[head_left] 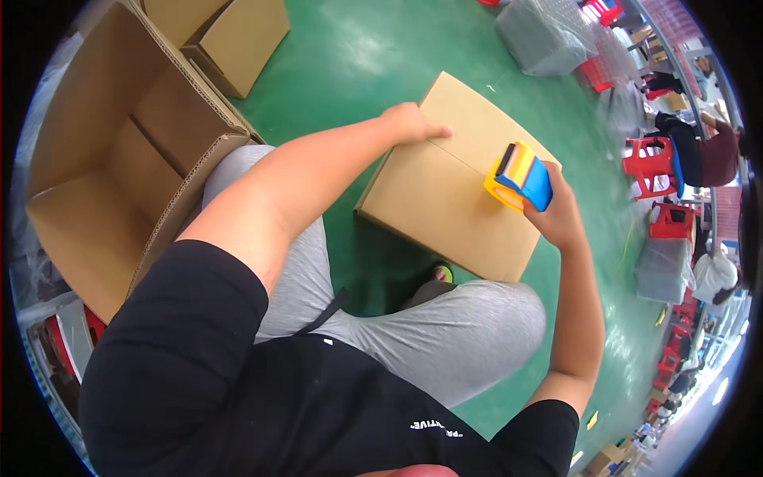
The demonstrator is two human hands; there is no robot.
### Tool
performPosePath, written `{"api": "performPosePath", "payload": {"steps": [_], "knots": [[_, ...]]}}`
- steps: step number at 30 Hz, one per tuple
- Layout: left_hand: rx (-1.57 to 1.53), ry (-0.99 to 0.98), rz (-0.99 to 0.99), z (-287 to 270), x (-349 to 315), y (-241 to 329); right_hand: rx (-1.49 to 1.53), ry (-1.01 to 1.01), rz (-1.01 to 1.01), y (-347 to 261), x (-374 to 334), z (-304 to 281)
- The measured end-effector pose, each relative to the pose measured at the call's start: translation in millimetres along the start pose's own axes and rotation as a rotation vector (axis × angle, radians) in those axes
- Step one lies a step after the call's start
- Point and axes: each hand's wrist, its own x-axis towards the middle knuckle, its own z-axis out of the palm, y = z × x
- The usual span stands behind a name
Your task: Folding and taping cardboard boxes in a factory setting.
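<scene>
A closed brown cardboard box (445,203) stands in front of my knees, a straight seam running across its top. My left hand (412,125) grips its far left edge, thumb lying on the top beside the seam and the other fingers hidden behind the edge. A blue and yellow tape dispenser (534,184) is in my right hand (563,213), whose fingers are wrapped round its blue side. The dispenser is over the right part of the box top, near the seam. Whether it touches the cardboard I cannot tell.
A large open carton (119,187) stands close at my left, with another carton (242,48) beyond it. Green floor (350,48) lies ahead. Plastic-wrapped bundles (544,36), red stools (652,167) and seated people (719,155) line the right side.
</scene>
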Motion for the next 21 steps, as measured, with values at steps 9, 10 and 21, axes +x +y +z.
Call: {"api": "performPosePath", "payload": {"steps": [9,10,21], "knots": [[-0.102,0.35,0.062,5,-24,10,-0.035,-0.016,0.06,-20,20,10],[-0.106,0.356,0.064,6,-28,15,-0.041,-0.015,0.055,-19,21,9],[-0.878,-0.34,0.046,-3,-89,93,-0.134,0.067,0.018,-11,15,14]]}}
